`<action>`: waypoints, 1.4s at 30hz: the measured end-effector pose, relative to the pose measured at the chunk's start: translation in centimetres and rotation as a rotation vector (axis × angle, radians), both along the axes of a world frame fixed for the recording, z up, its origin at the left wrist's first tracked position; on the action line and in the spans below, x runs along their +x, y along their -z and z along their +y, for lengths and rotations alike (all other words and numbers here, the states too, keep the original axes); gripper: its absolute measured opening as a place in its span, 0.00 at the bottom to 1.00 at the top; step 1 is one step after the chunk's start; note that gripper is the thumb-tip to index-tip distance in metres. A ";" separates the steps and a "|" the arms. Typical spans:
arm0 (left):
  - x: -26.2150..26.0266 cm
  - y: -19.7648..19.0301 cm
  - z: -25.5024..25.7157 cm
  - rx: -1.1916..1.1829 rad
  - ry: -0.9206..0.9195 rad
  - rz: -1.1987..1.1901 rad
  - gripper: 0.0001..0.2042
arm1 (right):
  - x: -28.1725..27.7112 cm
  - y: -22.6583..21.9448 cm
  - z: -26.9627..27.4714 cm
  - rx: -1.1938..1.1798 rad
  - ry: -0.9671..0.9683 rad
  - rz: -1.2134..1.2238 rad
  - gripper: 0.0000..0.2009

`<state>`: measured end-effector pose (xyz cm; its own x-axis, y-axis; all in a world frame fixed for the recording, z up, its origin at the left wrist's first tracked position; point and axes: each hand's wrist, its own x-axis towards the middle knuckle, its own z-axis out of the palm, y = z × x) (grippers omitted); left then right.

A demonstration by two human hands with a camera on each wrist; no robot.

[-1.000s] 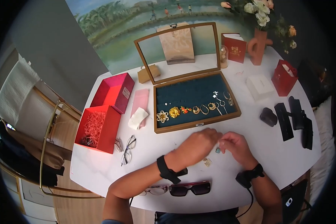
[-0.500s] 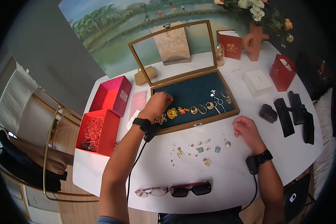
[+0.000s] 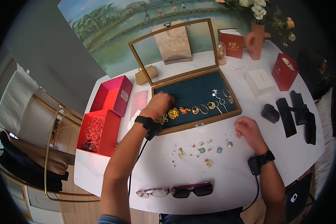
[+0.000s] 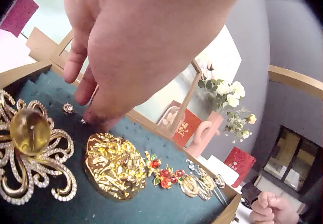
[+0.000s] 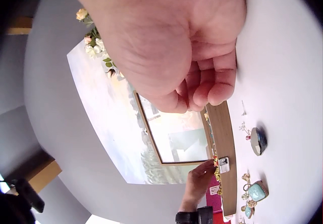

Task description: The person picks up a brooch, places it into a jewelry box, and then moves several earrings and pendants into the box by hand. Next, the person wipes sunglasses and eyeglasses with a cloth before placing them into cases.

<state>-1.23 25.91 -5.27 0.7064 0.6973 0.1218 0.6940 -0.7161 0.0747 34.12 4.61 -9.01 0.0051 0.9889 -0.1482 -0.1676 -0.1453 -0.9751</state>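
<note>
My left hand (image 3: 159,105) reaches into the left part of an open wooden jewellery box (image 3: 209,124) with dark green lining. In the left wrist view its fingertips come together low over the lining, pinching a tiny stud earring (image 4: 84,121); another stud (image 4: 68,108) sits beside it. Just in front lie a brooch with an amber bead (image 4: 30,132) and a crumpled-gold round ornament (image 4: 116,166). My right hand (image 3: 247,130) rests on the white table with loosely curled fingers, nothing visible in them. Nearest it is a round dark-stone earring (image 5: 258,141).
Several small earrings, among them a turquoise square one (image 3: 202,150), are scattered before the box. Sunglasses (image 3: 192,190) and eyeglasses (image 3: 153,192) lie near the front edge. Red boxes (image 3: 97,130) stand left; a white box (image 3: 259,83) and black cases (image 3: 286,117) are right.
My hands were together over the loose earrings. The left has moved away up and left into the box, uncovering the earrings; the right has drawn slightly right and back onto the table.
</note>
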 end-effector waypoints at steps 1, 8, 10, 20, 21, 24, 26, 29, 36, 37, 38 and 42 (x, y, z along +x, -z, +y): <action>0.0 0.1 0.3 -0.016 -0.001 0.017 0.07 | 0.0 0.0 0.0 0.003 -0.001 -0.002 0.05; 0.2 -0.1 -0.5 0.034 -0.024 -0.063 0.08 | -0.3 -0.1 0.0 -0.003 -0.001 -0.037 0.04; 0.1 -1.1 -0.9 0.012 -0.036 -0.099 0.08 | -0.2 -0.1 0.0 -0.006 0.019 -0.043 0.04; -3.9 -4.3 -16.4 -0.486 0.056 -0.092 0.08 | -0.4 0.0 0.0 0.025 0.013 -0.084 0.04; -4.4 -4.1 -17.5 -0.525 0.056 -0.043 0.09 | -0.5 0.1 0.1 0.035 0.013 -0.099 0.05; -5.8 -3.2 -19.5 -0.516 0.072 -0.037 0.10 | -0.6 0.2 0.0 0.045 0.017 -0.116 0.04; -6.3 -2.9 -20.1 -0.529 0.047 -0.047 0.10 | -0.6 0.2 0.0 0.039 0.022 -0.128 0.05; -6.5 -1.9 -20.5 -0.483 0.055 -0.099 0.09 | -0.6 0.2 0.0 0.033 0.032 -0.134 0.05; -6.3 -1.2 -20.6 -0.398 0.078 -0.078 0.06 | -0.5 0.4 -0.1 0.044 0.019 -0.109 0.04; -6.3 -1.1 -20.6 -0.387 0.077 -0.071 0.06 | -0.5 0.3 0.0 0.046 0.021 -0.109 0.04; -6.2 -1.1 -20.6 -0.378 0.076 -0.064 0.05 | -0.5 0.2 -0.1 0.046 0.017 -0.117 0.04; -6.0 -1.2 -20.7 -0.377 0.089 -0.094 0.05 | -0.7 0.0 -0.2 0.051 0.013 -0.139 0.04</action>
